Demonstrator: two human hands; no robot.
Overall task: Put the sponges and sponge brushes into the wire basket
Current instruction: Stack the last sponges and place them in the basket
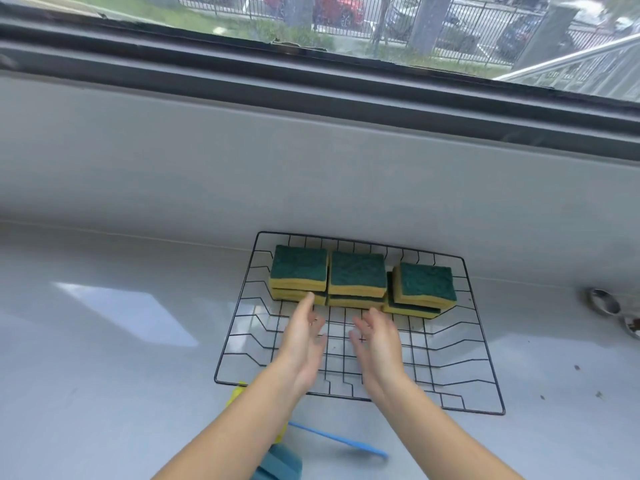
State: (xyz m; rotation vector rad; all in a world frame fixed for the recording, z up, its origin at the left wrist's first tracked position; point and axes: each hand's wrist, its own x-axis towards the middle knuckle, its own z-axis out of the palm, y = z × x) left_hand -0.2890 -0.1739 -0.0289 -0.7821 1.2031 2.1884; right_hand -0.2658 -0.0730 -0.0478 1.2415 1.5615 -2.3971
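Down by the bottom edge, partly under the left forearm, there's a blue handle (343, 444) lying on the counter (121, 341), with a teal sponge head (280, 465) and a bit of yellow (239, 393) poking out next to it, so I'm guessing those are the sponge brushes and they're not in yet. Can't tell how many, since the arm covers most of them. Both hands are empty: the left hand (304, 344) and right hand (377, 344) hover over the bare front part of the wire basket (485, 407), fingers loose and spread, gripping nothing. The left fingertips sit right by the front of the sponges (358, 277). Those look sorted: three little stacks of green-and-yellow ones lined up along the back of the basket, the right stack a bit skewed. So I'd say the sponge half is done, if no more are hiding out of view, and what's left is grabbing the brushes from near the body and dropping them in that open front section.
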